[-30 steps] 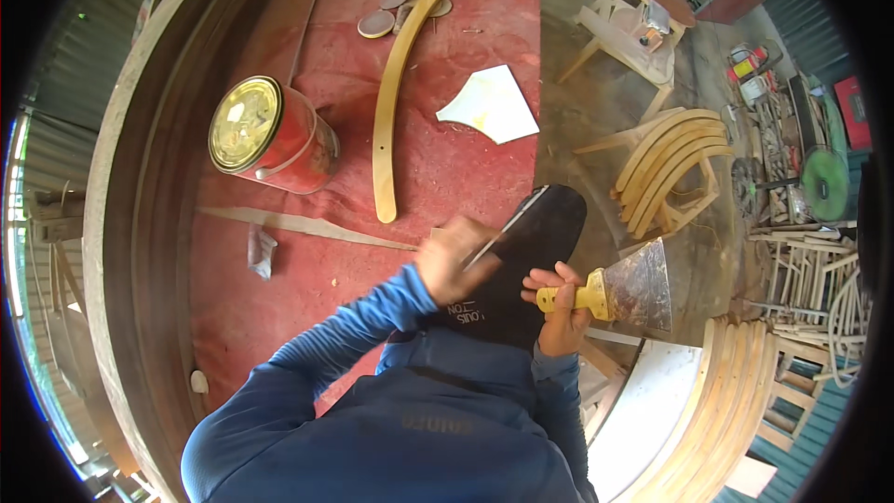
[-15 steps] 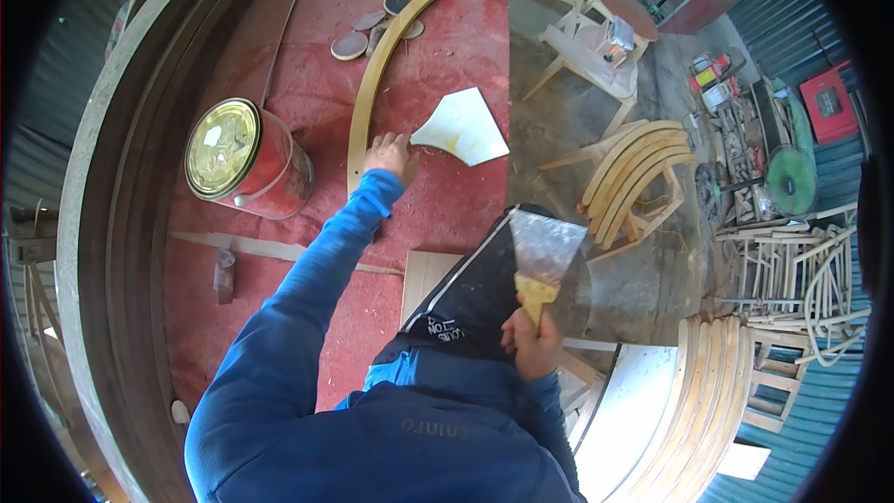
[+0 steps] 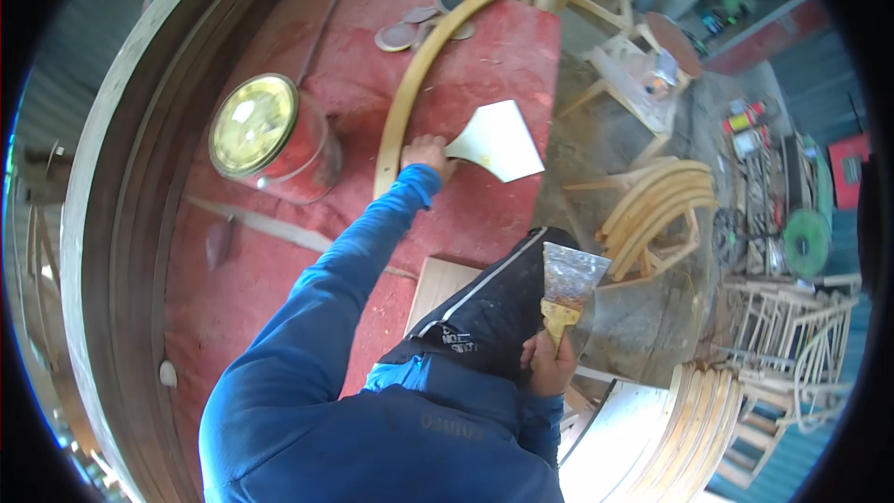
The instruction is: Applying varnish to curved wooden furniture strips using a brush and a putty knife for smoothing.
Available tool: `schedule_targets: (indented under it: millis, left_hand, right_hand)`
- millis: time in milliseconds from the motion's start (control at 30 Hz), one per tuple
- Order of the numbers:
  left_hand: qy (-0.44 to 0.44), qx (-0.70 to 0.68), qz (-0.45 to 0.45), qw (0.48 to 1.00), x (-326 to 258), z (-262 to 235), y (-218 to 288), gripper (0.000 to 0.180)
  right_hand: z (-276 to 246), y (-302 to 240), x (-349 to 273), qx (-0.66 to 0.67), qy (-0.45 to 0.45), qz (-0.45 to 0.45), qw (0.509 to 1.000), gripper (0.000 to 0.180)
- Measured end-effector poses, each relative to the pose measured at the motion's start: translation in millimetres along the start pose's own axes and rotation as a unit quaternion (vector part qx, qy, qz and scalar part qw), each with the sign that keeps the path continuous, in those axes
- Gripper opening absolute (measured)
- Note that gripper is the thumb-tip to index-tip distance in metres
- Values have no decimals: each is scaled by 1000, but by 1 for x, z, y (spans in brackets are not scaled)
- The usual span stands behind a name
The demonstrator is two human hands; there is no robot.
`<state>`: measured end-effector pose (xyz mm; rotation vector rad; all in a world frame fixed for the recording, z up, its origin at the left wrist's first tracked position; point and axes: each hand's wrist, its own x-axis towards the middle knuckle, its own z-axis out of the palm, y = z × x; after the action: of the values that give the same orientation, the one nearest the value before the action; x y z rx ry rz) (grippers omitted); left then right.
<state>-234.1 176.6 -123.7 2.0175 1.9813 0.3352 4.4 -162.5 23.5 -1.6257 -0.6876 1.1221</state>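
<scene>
My left hand (image 3: 428, 156) is stretched over the red-covered table, fingers closed around the narrow end of a flat white spreader (image 3: 503, 140). The spreader's wide end fans out toward the table's right edge. Just beside this hand runs a curved wooden strip (image 3: 407, 98), lying on the table. Low at my right side, over my leg, my right hand (image 3: 549, 363) grips a putty knife (image 3: 573, 272) by its yellow handle. Its broad metal blade points up and away from me and looks smeared.
A red paint can (image 3: 312, 163) with a gold lid stands on the red tabletop (image 3: 307, 326) at left. Round sanding discs (image 3: 396, 36) lie at the far side. Curved wooden pieces (image 3: 652, 210) are stacked on the right, with a green fan (image 3: 805, 242) beyond.
The whole scene has shifted to the right as my head turned. My left hand has stayed at the spreader's narrow end. My right hand with the putty knife has come slightly lower.
</scene>
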Motion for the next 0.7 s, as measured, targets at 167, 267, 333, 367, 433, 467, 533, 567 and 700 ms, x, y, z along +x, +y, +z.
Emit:
schedule_targets:
  millis: [167, 267, 333, 367, 433, 467, 533, 567, 700]
  left_hand:
    - [2, 4, 26, 1000, 9, 5, -5, 34]
    - [8, 29, 46, 998, -4, -1, -13, 36]
    - [36, 14, 79, 996, -22, 0, -26, 36]
    - [32, 11, 85, 996, -33, 0, -23, 36]
    - [86, -43, 67, 993, -63, -7, -18, 33]
    - [85, -50, 47, 994, -82, -16, -14, 32]
    - [96, -57, 13, 994, -125, -30, -22, 31]
    - [107, -61, 4, 992, -143, -35, -28, 30]
    - [300, 1, 13, 954, -174, -140, -52, 30]
  right_hand:
    - [1, 6, 9, -9, -67, 0, 998, 35]
    - [10, 6, 14, -12, -93, -27, 995, 34]
    - [16, 1, 17, -17, -102, -20, 994, 34]
    - [16, -2, 16, -19, -91, -18, 996, 34]
    - [14, -8, 16, -20, -81, -23, 996, 35]
    - [12, -11, 17, -20, -76, -31, 996, 35]
    - [16, -9, 20, -14, -75, -40, 996, 35]
    - [18, -8, 21, -12, -80, -44, 996, 35]
    - [25, -14, 18, -13, -88, -41, 995, 35]
